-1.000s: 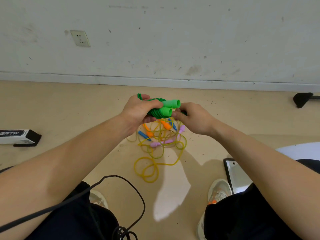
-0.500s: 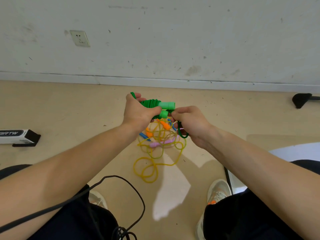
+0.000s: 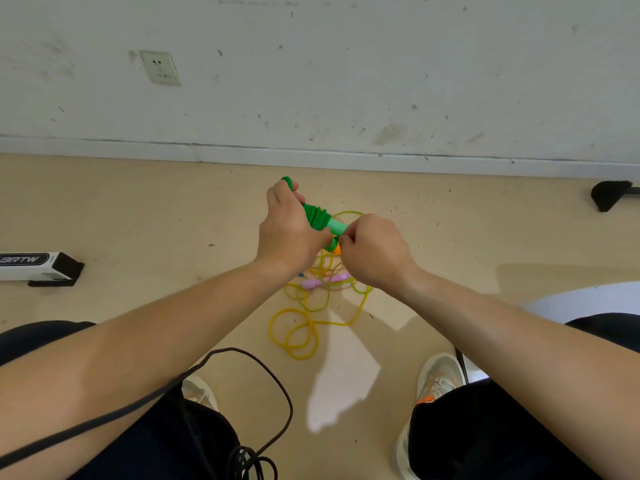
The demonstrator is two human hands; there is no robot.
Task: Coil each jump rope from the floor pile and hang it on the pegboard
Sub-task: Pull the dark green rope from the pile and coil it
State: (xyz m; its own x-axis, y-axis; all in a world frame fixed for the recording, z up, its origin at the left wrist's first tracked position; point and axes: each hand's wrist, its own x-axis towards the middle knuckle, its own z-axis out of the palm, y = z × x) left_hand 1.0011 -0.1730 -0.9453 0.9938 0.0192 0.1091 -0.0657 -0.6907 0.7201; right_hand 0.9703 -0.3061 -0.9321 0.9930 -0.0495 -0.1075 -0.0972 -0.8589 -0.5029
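The person sits low with both forearms stretched forward, and the two hands meet in the air over the floor (image 3: 138, 220). The left hand (image 3: 291, 233) is wrapped round the green jump rope (image 3: 317, 216), whose dark green cord is wound in tight turns about its lighter green handles. A small loop of the same cord pokes out above the left knuckles. The right hand (image 3: 372, 252) sits just beside the left, fingers curled, pinching at the free end of the handles. Whether it has the handle tip or a strand of cord I cannot tell, since the knuckles hide it. The bundle slants from upper left down to lower right between the two hands, held clear of the floor.

Directly beneath lies the floor pile. A yellow rope (image 3: 294, 337) sprawls in loose loops toward the person, and a pair of pink handles (image 3: 311, 283) lies across the middle of it. An orange handle (image 3: 336, 250) shows just under the hands, and a sliver of blue (image 3: 300, 274) peeps out by the left wrist.

A black cable (image 3: 263, 372) curves over the left thigh and down between the knees. Pale trainers show either side, the left shoe (image 3: 199, 391) and the right shoe (image 3: 436, 379). A white-and-black box (image 3: 38, 266) lies on the floor far to the left. A wall socket (image 3: 160, 67) sits in the scuffed white wall above the skirting board (image 3: 311, 157), and a black foot (image 3: 609, 194) juts in at the right edge.
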